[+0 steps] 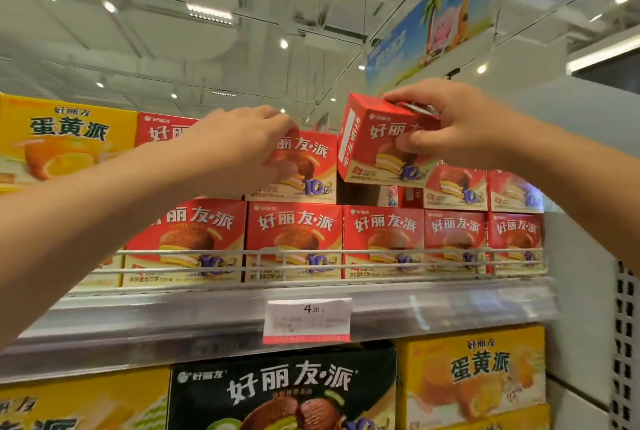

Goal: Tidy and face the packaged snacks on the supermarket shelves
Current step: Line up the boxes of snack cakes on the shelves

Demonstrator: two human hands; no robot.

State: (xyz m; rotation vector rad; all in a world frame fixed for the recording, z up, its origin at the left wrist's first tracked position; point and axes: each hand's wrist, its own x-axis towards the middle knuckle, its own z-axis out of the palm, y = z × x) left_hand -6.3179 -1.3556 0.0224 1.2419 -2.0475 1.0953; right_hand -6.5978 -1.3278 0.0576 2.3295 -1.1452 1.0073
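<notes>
Hands up at the top shelf, both busy with red pie boxes. Right hand [446,124] grips a red pie box [375,149] from above, fingers curled over its top edge and thumb pressed on the printed front; the box is lifted and tilted, its white-labelled side turned toward us, hovering over a gap in the upper row. Left hand [242,142] sits on the neighbouring upper-row box [304,170], fingers hooked over its top back edge, thumb across the front. The two hands are apart, one box each.

Below them, a bottom row of red boxes [382,239] stands facing forward behind a wire front rail [346,265], side by side and touching. More red boxes stand in the upper row at the right end [455,187]. At far left, a big yellow egg-yolk pie box [65,138] stands on the same shelf.

On the shelf edge [173,325] hangs a price tag [306,320] reading 4.20. Underneath, a black pie box [284,395] sits beside a yellow box [474,377]. Overhead, a hanging banner [429,21] with a palm tree.
</notes>
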